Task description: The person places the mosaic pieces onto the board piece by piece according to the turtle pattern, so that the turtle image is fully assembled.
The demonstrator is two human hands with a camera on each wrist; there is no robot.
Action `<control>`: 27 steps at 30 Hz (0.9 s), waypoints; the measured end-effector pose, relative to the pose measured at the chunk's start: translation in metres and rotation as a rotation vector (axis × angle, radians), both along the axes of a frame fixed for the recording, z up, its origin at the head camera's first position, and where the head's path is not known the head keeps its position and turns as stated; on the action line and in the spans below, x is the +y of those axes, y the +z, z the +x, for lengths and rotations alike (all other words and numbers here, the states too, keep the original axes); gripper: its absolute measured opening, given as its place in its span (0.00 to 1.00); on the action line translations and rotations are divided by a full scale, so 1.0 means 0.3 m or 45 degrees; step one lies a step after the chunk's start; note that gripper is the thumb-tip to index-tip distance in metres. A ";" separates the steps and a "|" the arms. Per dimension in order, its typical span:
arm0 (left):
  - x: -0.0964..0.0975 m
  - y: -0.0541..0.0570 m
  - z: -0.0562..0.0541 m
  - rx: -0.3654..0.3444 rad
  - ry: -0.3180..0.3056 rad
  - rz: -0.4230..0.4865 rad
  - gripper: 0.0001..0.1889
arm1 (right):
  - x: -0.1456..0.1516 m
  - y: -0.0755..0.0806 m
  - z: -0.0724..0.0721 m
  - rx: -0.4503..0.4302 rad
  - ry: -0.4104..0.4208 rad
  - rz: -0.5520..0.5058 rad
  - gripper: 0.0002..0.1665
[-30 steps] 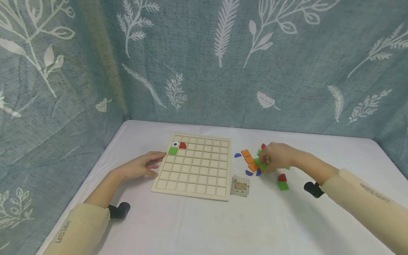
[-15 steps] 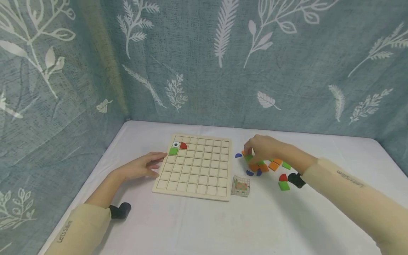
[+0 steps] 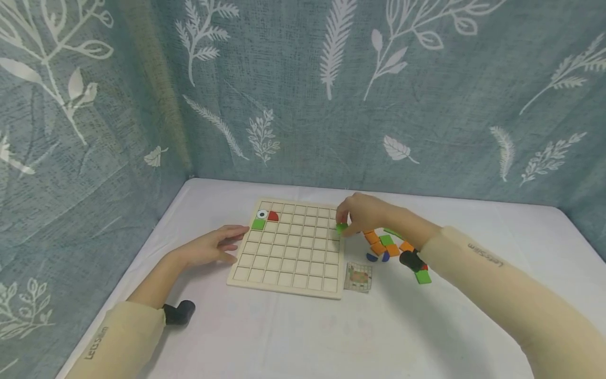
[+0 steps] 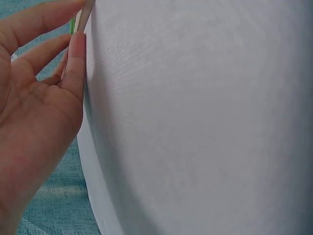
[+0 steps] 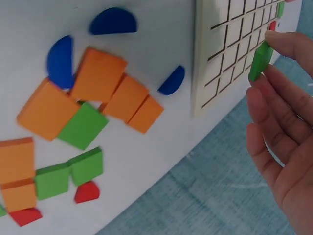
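A wooden grid board (image 3: 298,247) lies on the white table. In its upper left corner sit a round eye tile (image 3: 262,214), a red quarter-circle tile (image 3: 273,216) and a green square tile (image 3: 258,224). My left hand (image 3: 213,246) rests at the board's left edge, fingers loosely spread and touching the rim; in the left wrist view the fingertips (image 4: 77,44) meet that edge. Over the board's right edge, my right hand (image 3: 366,213) pinches another green square tile (image 5: 260,61) between thumb and fingers, held tilted above the grid.
Right of the board lie loose orange square tiles (image 5: 98,73), green squares (image 5: 84,126), blue half-circles (image 5: 113,22) and red pieces (image 5: 87,192). A small picture card (image 3: 358,277) with a grid pattern lies by the board's lower right corner. A leaf-patterned curtain (image 3: 303,131) stands behind the table.
My right hand has moved left from the loose tiles to the board's right edge, carrying the green square tile. My left hand has stayed at the board's left edge.
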State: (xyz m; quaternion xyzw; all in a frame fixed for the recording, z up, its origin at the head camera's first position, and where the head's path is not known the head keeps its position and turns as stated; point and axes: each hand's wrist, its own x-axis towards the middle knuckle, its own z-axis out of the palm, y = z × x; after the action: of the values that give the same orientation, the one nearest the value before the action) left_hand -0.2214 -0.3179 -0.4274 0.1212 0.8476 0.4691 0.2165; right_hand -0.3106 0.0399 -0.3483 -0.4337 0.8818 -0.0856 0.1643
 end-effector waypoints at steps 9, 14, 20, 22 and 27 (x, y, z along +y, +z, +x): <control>-0.001 0.006 0.005 0.000 -0.001 0.008 0.40 | -0.089 -0.006 0.000 0.014 -0.006 -0.005 0.10; 0.006 0.005 0.003 -0.005 0.010 -0.004 0.40 | -0.124 -0.010 0.004 0.032 -0.015 -0.014 0.11; 0.007 0.009 -0.004 0.005 0.019 -0.020 0.40 | -0.153 -0.023 0.006 0.057 -0.006 -0.057 0.10; 0.006 0.009 -0.003 0.004 0.023 -0.022 0.40 | -0.165 -0.028 0.006 0.071 -0.006 -0.058 0.11; 0.006 0.005 0.001 -0.002 0.025 -0.029 0.40 | -0.188 -0.039 0.008 0.081 -0.030 -0.044 0.11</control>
State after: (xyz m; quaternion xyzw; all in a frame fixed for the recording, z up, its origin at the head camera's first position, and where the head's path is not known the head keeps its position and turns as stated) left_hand -0.2212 -0.3162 -0.4258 0.1099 0.8539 0.4615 0.2139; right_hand -0.3083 -0.0165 -0.3600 -0.4284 0.8901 -0.0890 0.1276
